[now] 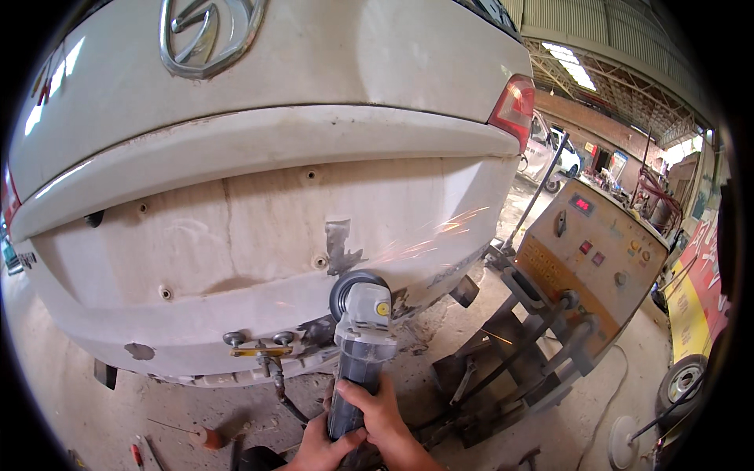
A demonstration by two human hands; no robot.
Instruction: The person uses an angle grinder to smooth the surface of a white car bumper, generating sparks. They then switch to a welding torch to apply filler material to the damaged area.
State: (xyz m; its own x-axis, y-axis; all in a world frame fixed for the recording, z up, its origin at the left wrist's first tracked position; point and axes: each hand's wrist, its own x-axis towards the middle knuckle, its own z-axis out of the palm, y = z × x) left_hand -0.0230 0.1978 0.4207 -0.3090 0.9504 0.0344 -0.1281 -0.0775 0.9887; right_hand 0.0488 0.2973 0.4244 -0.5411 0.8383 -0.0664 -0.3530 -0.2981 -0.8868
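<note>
Both my hands grip an angle grinder (366, 334) with a grey head and dark body. My left hand (320, 447) wraps the rear of the body, and my right hand (382, 418) closes around it from the right. The dark grinding disc (342, 297) is against the lower part of a white vehicle's rear panel (267, 208). Orange sparks (428, 238) fly up and to the right. Just above the disc is a dark bare patch (338, 239). Left of the grinder, a brass-coloured bar (259, 352) with two round pads sits at the panel's lower edge, a cable hanging from it.
A cabinet machine (589, 267) with a red display and thick cables stands on the right. Beyond it are a car wheel (682, 383) and a round pale base (623, 442). A reddish-brown container (208, 438) and a red-handled tool (137, 454) lie on the floor at left.
</note>
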